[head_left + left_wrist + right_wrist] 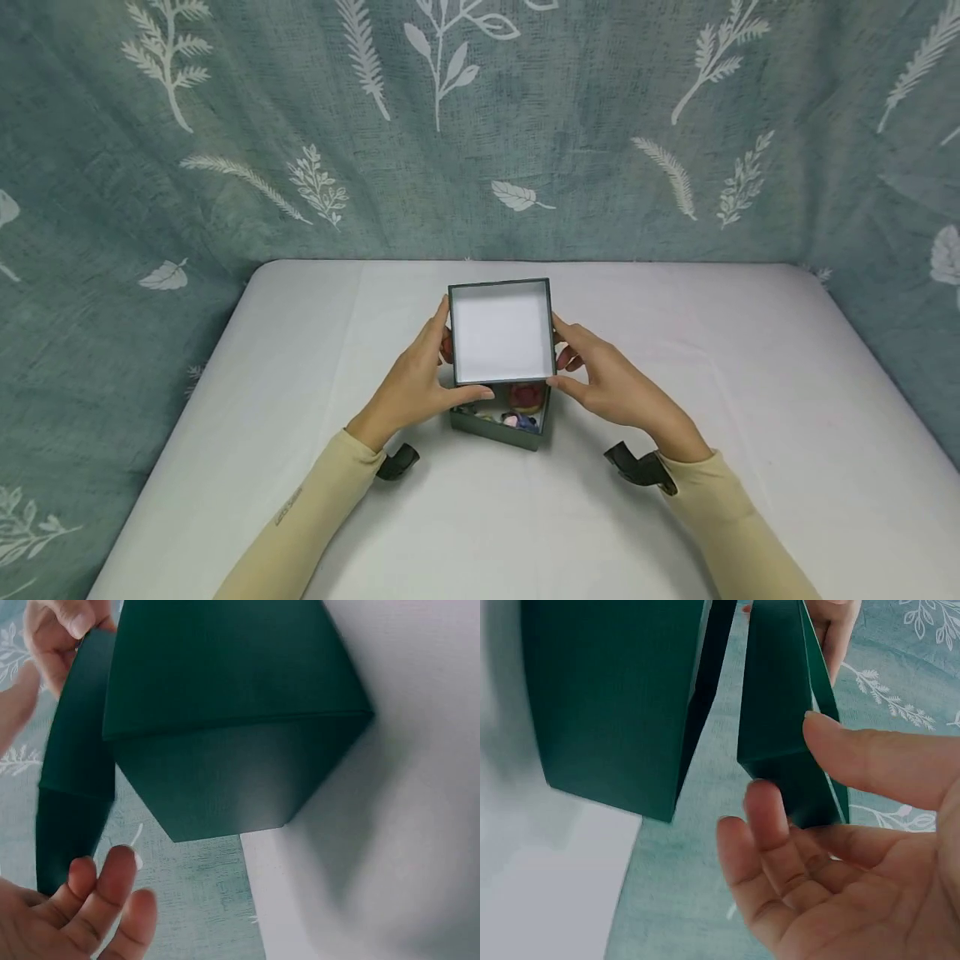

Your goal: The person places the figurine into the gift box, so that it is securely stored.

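Observation:
A square dark green box lid (504, 331), its white inside turned up toward the head camera, is held between both hands. My left hand (417, 377) grips the lid's left edge, thumb along the near side. The right hand (617, 377) holds its right side, with the thumb at the near right corner. Below the lid stands the dark green box (495, 429), partly covered by it. Inside the box show a round reddish thing (527, 396) and a small blue thing (527, 423), too small to name. Both wrist views show the lid (780, 690) apart from the box (232, 682).
Box and hands are over a table with a white cloth (757, 367). Behind and beside it hangs a blue-green curtain (570, 167) with white leaf prints. Dark straps (641, 467) stick out at the wrists under beige sleeves (738, 525).

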The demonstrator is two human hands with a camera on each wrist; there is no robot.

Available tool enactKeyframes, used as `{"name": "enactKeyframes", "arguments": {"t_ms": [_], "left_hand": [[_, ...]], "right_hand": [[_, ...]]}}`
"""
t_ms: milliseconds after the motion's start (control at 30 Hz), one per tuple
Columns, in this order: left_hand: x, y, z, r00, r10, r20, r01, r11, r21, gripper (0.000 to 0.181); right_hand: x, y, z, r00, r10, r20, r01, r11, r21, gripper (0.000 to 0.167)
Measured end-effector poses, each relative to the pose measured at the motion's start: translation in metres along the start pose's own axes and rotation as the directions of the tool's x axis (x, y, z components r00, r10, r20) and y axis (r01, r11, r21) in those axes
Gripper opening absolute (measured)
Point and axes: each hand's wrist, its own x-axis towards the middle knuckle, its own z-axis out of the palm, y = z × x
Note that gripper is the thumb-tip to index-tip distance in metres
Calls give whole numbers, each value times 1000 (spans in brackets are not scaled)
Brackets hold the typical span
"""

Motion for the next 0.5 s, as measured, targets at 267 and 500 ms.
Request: {"name": "enactKeyframes", "arguments": {"t_ms": [267, 500], "left_hand": [[-2, 4, -6, 995, 94, -33, -86, 977, 196, 117], [-2, 6, -15, 998, 48, 29, -50, 997, 65, 98]], "right_hand": [[-2, -5, -4, 999, 10, -45, -10, 1000, 16, 78], [-2, -2, -4, 996, -5, -90, 26, 971, 237, 59]]}}
